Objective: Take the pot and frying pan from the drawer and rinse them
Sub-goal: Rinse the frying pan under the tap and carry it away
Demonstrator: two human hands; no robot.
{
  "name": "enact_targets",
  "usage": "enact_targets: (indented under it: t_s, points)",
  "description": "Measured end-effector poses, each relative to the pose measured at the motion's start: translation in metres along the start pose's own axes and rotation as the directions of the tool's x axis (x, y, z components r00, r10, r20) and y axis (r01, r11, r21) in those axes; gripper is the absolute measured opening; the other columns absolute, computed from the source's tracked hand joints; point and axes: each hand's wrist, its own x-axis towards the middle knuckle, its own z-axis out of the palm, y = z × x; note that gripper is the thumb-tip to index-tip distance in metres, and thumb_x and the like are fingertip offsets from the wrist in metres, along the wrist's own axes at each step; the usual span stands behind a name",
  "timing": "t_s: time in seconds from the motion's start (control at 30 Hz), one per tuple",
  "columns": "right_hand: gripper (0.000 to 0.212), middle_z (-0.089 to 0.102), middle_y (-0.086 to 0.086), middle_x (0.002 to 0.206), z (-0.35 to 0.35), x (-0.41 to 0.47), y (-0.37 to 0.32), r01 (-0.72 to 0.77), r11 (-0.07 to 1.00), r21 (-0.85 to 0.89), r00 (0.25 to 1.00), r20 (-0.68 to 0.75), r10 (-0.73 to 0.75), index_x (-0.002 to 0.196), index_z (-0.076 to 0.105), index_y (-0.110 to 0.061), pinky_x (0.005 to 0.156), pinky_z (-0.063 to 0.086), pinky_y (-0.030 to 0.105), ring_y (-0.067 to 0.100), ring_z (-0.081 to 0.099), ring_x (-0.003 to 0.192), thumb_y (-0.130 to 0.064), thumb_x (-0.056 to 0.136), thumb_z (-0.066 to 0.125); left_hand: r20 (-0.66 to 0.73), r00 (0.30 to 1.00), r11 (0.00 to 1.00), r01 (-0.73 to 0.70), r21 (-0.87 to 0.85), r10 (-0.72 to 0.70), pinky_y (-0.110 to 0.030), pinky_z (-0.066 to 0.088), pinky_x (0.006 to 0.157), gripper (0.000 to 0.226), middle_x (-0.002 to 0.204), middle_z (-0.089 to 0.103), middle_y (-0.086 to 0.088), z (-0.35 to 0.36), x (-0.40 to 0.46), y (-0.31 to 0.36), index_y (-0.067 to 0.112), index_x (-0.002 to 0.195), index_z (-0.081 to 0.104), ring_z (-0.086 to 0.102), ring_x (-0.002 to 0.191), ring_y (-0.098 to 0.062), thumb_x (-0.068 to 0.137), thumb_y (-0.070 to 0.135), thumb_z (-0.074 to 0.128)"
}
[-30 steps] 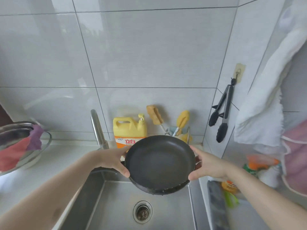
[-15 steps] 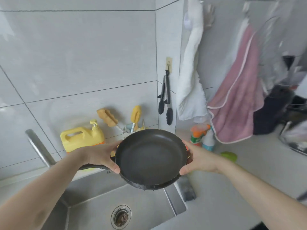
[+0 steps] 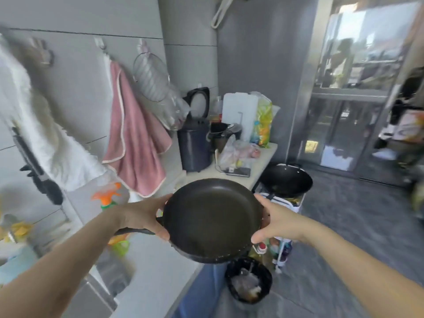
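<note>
A black frying pan (image 3: 212,218) hangs in the air in front of me, tilted with its inside facing me, out past the counter's edge. My left hand (image 3: 146,214) grips its left rim, thumb over the edge, and the pan's dark handle pokes out below that hand. My right hand (image 3: 274,220) holds the right rim with thumb and fingers curled round it. A black wok-like pot (image 3: 286,180) sits on a low rack past the counter's end.
The pale counter (image 3: 158,260) runs along my left, with spray bottles (image 3: 106,196) and a dark rice cooker (image 3: 195,145) on it. A pink towel (image 3: 135,138) and a white cloth (image 3: 46,138) hang on the wall. A black bin (image 3: 249,280) stands on the grey floor below the pan.
The view has swung right, away from the sink, which is out of sight now. Both hands keep the same hold on the pan, which now hangs beyond the counter edge above the bin.
</note>
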Motion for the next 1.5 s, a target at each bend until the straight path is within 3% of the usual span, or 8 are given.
enact_targets:
  t_s: [0.27, 0.5, 0.63, 0.73, 0.97, 1.13, 1.37, 1.5]
  points:
    - [0.109, 0.063, -0.016, 0.118, -0.168, -0.185, 0.122, -0.201, 0.979, 0.038, 0.912, -0.356, 0.201, 0.145, 0.027, -0.045, 0.090, 0.052, 0.021, 0.002, 0.064, 0.102, -0.024, 0.060, 0.092, 0.265, 0.901, 0.930, -0.366, 0.040, 0.343, -0.028, 0.034, 0.113, 0.113, 0.140, 0.043, 0.031, 0.104, 0.181, 0.232, 0.048, 0.148, 0.021, 0.039, 0.133, 0.005, 0.063, 0.025, 0.092]
    - [0.103, 0.060, -0.011, 0.120, -0.239, -0.349, 0.205, -0.276, 0.929, 0.248, 0.698, -0.612, 0.371, 0.126, 0.024, -0.067, 0.095, 0.053, 0.030, 0.010, 0.066, 0.104, -0.018, 0.064, 0.090, 0.563, 0.638, 0.795, -0.603, -0.059, 0.525, -0.027, 0.037, 0.112, 0.105, 0.139, 0.053, 0.021, 0.215, 0.302, 0.433, 0.041, 0.143, 0.026, 0.046, 0.134, -0.004, 0.067, 0.003, 0.088]
    - [0.096, 0.065, -0.004, 0.116, -0.262, -0.422, 0.245, -0.305, 0.894, 0.328, 0.556, -0.701, 0.446, 0.133, 0.033, -0.057, 0.094, 0.054, 0.036, 0.014, 0.068, 0.099, -0.014, 0.066, 0.086, 0.673, 0.528, 0.728, -0.685, -0.023, 0.518, 0.004, 0.031, 0.090, 0.102, 0.116, 0.049, 0.051, 0.286, 0.353, 0.547, 0.058, 0.124, 0.020, 0.041, 0.112, 0.030, 0.068, 0.005, 0.087]
    - [0.095, 0.067, -0.002, 0.109, -0.281, -0.470, 0.273, -0.311, 0.871, 0.379, 0.419, -0.768, 0.484, 0.130, 0.037, -0.056, 0.090, 0.056, 0.035, 0.014, 0.071, 0.091, -0.007, 0.065, 0.085, 0.729, 0.463, 0.663, -0.748, 0.017, 0.504, 0.003, 0.032, 0.086, 0.112, 0.132, 0.038, 0.040, 0.339, 0.379, 0.625, 0.056, 0.140, 0.011, 0.035, 0.127, 0.014, 0.069, 0.014, 0.087]
    - [0.119, 0.062, -0.004, 0.113, -0.306, -0.574, 0.331, -0.368, 0.732, 0.573, 0.094, -0.760, 0.643, 0.154, 0.011, -0.037, 0.082, 0.053, 0.021, 0.011, 0.071, 0.086, -0.013, 0.063, 0.086, 0.842, 0.281, 0.520, -0.854, 0.000, 0.461, -0.024, 0.029, 0.112, 0.129, 0.148, 0.036, 0.025, 0.466, 0.405, 0.787, 0.047, 0.151, 0.005, 0.033, 0.136, 0.000, 0.057, 0.035, 0.093]
    - [0.099, 0.062, 0.002, 0.112, -0.282, -0.647, 0.355, -0.271, 0.733, 0.624, -0.103, -0.776, 0.623, 0.117, 0.026, -0.066, 0.075, 0.056, 0.026, 0.010, 0.070, 0.079, -0.004, 0.069, 0.086, 0.889, 0.160, 0.434, -0.900, -0.047, 0.428, -0.021, 0.030, 0.108, 0.130, 0.157, 0.029, 0.007, 0.571, 0.382, 0.865, 0.032, 0.155, -0.009, 0.031, 0.139, -0.005, 0.069, 0.023, 0.088]
    - [0.108, 0.061, 0.011, 0.117, -0.251, -0.744, 0.422, -0.220, 0.634, 0.741, -0.204, -0.671, 0.713, 0.138, 0.024, -0.054, 0.077, 0.056, 0.027, 0.016, 0.070, 0.078, -0.004, 0.065, 0.087, 0.916, 0.014, 0.331, -0.935, -0.130, 0.400, -0.032, 0.037, 0.112, 0.127, 0.131, 0.055, 0.019, 0.718, 0.358, 0.913, 0.042, 0.152, 0.012, 0.049, 0.126, -0.005, 0.054, 0.030, 0.092]
    - [0.101, 0.062, 0.005, 0.116, -0.245, -0.785, 0.469, -0.267, 0.570, 0.777, -0.209, -0.624, 0.752, 0.116, 0.022, -0.071, 0.079, 0.056, 0.024, 0.016, 0.070, 0.083, -0.009, 0.067, 0.085, 0.937, -0.008, 0.322, -0.938, -0.129, 0.350, -0.038, 0.041, 0.109, 0.113, 0.120, 0.058, 0.020, 0.785, 0.353, 0.925, 0.049, 0.143, 0.023, 0.052, 0.121, -0.007, 0.053, 0.033, 0.090]
